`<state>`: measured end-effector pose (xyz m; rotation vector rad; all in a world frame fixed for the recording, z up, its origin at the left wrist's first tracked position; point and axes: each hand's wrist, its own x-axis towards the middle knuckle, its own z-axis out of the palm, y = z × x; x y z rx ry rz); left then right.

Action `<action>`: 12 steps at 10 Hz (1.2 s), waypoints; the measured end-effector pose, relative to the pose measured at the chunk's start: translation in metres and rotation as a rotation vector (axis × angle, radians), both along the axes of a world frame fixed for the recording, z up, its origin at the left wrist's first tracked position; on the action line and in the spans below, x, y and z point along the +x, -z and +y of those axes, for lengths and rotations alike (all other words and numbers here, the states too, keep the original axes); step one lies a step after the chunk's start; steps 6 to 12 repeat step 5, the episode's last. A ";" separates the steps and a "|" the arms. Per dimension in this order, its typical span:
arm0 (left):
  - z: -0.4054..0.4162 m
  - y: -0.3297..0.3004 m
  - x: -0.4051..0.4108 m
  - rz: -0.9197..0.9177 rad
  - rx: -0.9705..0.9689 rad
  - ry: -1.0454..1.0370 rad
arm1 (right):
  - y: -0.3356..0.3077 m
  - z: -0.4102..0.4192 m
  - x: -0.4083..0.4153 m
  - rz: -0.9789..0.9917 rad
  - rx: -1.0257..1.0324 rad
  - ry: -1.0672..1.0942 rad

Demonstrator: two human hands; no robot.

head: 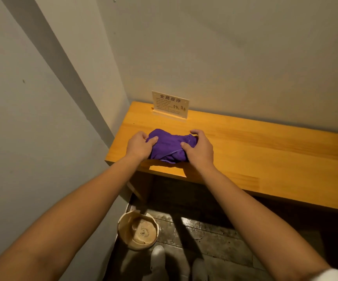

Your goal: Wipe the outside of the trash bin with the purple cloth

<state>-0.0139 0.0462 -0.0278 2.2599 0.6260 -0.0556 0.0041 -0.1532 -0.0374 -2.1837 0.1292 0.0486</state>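
Bare forearms, white at the edges

The person's right arm shows a white sleeve (334, 274) edge; pale shoes (158, 255) show below.

A long orange-toned wooden bench (265, 151) runs along the pale plaster wall (235, 53), its left end tucked into the corner. At the back of it, close to the corner, a small cream-coloured card sign (170, 104) stands upright against the wall in a low holder; it carries a dark heading in Chinese characters with smaller lines beneath, too fine to read from here. A broad diagonal shadow crosses the left wall (22, 118). Under the bench it is dark. The floor (221, 240) is grey stone slabs, shiny in patches, perhaps wet. Two white shoes (158, 256) show at the bottom edge, toes pointing toward the bench.
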 end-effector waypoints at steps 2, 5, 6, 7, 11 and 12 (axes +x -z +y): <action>0.009 0.011 -0.017 -0.238 0.425 0.350 | 0.012 0.011 -0.014 -0.253 -0.446 -0.071; 0.025 0.014 -0.024 0.092 0.654 0.914 | 0.013 0.008 -0.035 -0.192 -0.691 -0.559; 0.025 0.014 -0.024 0.092 0.654 0.914 | 0.013 0.008 -0.035 -0.192 -0.691 -0.559; 0.025 0.014 -0.024 0.092 0.654 0.914 | 0.013 0.008 -0.035 -0.192 -0.691 -0.559; 0.025 0.014 -0.024 0.092 0.654 0.914 | 0.013 0.008 -0.035 -0.192 -0.691 -0.559; 0.025 0.014 -0.024 0.092 0.654 0.914 | 0.013 0.008 -0.035 -0.192 -0.691 -0.559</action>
